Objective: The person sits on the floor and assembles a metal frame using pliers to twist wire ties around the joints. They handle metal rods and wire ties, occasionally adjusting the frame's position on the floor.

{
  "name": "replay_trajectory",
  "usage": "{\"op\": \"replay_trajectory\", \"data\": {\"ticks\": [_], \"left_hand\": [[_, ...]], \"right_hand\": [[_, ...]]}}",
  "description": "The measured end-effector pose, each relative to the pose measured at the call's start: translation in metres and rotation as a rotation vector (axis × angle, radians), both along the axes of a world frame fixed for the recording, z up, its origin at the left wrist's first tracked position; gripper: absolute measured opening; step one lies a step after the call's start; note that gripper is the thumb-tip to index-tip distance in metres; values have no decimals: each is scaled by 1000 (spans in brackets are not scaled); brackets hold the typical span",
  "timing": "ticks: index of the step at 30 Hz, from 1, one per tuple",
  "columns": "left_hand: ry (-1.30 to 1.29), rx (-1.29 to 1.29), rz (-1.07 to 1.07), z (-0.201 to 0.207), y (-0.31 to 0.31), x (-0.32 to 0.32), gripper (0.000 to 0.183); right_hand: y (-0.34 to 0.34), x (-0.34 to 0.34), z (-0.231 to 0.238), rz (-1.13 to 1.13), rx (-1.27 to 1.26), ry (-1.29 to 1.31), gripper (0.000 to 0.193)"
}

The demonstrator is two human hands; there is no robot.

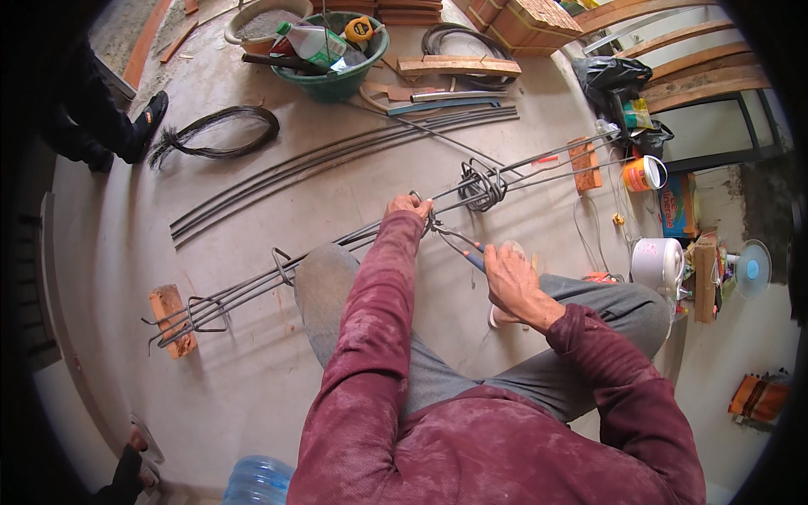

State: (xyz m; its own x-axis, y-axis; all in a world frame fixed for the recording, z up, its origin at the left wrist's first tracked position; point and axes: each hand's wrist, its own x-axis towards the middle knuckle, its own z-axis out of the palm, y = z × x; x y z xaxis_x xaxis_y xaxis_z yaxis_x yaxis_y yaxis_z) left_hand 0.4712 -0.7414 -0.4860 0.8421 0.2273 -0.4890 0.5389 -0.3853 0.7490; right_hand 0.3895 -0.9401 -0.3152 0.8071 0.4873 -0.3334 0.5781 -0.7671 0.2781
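Note:
Long steel rebars (244, 296) run diagonally across in front of me, raised on a brick (172, 321) at the left and another brick (584, 163) at the right. My left hand (409, 205) is closed round the rebars near the middle, beside a bent stirrup. My right hand (515, 279) grips the handles of tying pincers (459, 242). Their jaws touch the bars right by my left fingers; any wire there is too small to make out. Square stirrups (280, 265) stand round the bars at the left. A cluster of stirrups (482, 187) hangs bunched on them right of my left hand.
Loose rebars (337, 158) lie farther off, near a coil of tie wire (220, 133). Beyond stand a green tub (332, 82) of bottles and tools and stacked tiles (534, 27). A paint bucket (644, 174) is at right. Other people's feet (150, 126) show at left.

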Motion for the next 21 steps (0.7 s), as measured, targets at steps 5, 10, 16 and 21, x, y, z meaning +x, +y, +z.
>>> {"op": "replay_trajectory", "data": {"ticks": [5,10,16,21], "left_hand": [[75,-149,51,-5,7,-4,34],[37,-70,3,-2,7,-3,35],[24,-141,-9,-15,6,0,28],[53,-150,-11,-14,7,1,31]], "right_hand": [[-8,-1,-15,-287,284,415,21],[-38,11,-43,-1521,1341,1985,33],[-34,6,-30,-1166,1169,1577,57],[-7,26,16,-631,540,982,78]]}}
